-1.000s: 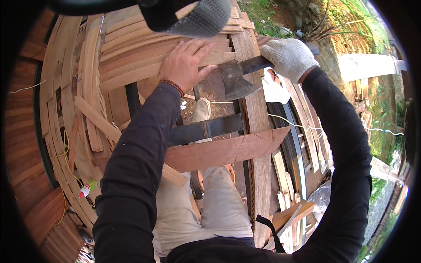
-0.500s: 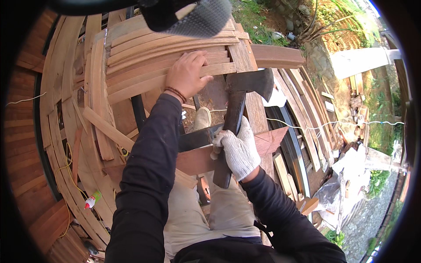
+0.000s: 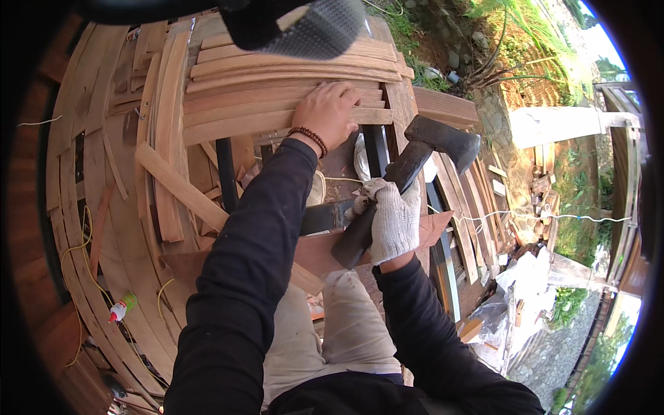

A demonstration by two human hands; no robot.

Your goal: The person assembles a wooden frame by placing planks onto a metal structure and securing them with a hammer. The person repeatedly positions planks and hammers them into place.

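An outdoor work spot, with curved wooden slats [image 3: 277,97] stacked and bent across a timber frame, and green plants and a stone slope beyond on the right.

The person's right hand [image 3: 391,218], in a white knit glove, is closed around the dark handle of a hatchet [image 3: 415,155]. The handle runs up and to the right from the fist, and the heavy black head sits above the glove, just right of the slat stack, with its blade end pointing right. The left hand [image 3: 332,114] is bare, with a beaded bracelet [image 3: 309,138] at the wrist. It lies palm down with the fingers spread flat on the upper slats, pressing on them rather than gripping anything. The two hands are near each other, the left higher and further from the body.

Just under the gloved hand lies a reddish plank [image 3: 318,252], crossing in front of the person's light trousers. A loose pale slat [image 3: 183,190] lies slantwise to the left. Further left, on the curved boards near the edge, lies a small glue bottle [image 3: 121,308] with a red tip, and a yellow cord [image 3: 76,249] loops beside it. White plastic sheeting [image 3: 519,290] is bunched at the lower right.
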